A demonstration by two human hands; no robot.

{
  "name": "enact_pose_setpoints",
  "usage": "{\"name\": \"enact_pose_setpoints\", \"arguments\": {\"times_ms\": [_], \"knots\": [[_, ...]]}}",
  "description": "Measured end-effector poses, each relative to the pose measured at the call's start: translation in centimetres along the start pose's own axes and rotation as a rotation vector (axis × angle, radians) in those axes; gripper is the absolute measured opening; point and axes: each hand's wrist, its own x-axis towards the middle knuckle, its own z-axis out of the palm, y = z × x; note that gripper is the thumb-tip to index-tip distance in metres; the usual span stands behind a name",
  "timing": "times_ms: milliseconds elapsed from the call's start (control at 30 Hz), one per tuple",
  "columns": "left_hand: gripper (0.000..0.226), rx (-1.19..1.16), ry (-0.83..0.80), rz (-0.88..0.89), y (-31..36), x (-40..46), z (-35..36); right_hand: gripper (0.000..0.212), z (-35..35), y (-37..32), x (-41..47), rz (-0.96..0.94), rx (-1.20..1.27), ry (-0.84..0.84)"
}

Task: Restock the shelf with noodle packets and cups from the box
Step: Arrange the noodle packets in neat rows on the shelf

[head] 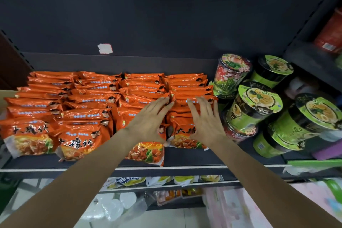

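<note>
Several rows of orange noodle packets (88,98) stand upright on the dark shelf (194,157). My left hand (149,122) lies with straight fingers over the tops of the packets between the two right-hand rows. My right hand (205,122) rests with spread fingers on the rightmost row of orange packets (187,85). Neither hand grips a packet. To the right, green noodle cups (257,105) are stacked in two layers, with a red-patterned cup (231,74) at the back. The box is mostly out of view.
A cardboard corner (5,98) shows at the left edge. The shelf's back panel (166,15) is dark with a white sticker (105,48). Lower shelves hold yellow packets (161,180) and plastic lids (114,207). A neighbouring shelf at right holds a red cup (331,33).
</note>
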Motion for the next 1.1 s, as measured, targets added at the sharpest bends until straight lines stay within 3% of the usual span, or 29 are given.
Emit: {"name": "enact_pose_setpoints", "arguments": {"times_ms": [200,467,567,867,1100], "knots": [[0.133,0.196,-0.07,-0.094,-2.0,-2.2,1.1,0.119,0.1,-2.6,0.0,-0.023,0.018,-0.041],[0.112,0.283,0.043,-0.131,-1.2,-1.1,1.2,0.098,0.1,-2.9,0.7,0.015,0.063,-0.022],[0.109,0.285,0.187,-0.114,-1.0,-1.5,2.1,0.096,0.6,-3.2,0.4,0.027,0.056,0.003],[0.126,0.28,0.0,-0.106,-2.6,-2.8,2.7,0.102,0.6,-3.3,0.5,0.029,0.047,-0.032],[0.124,0.369,0.149,-0.018,-2.8,-2.7,3.4,0.1,0.5,-2.8,0.9,0.012,0.07,-0.049]]}}
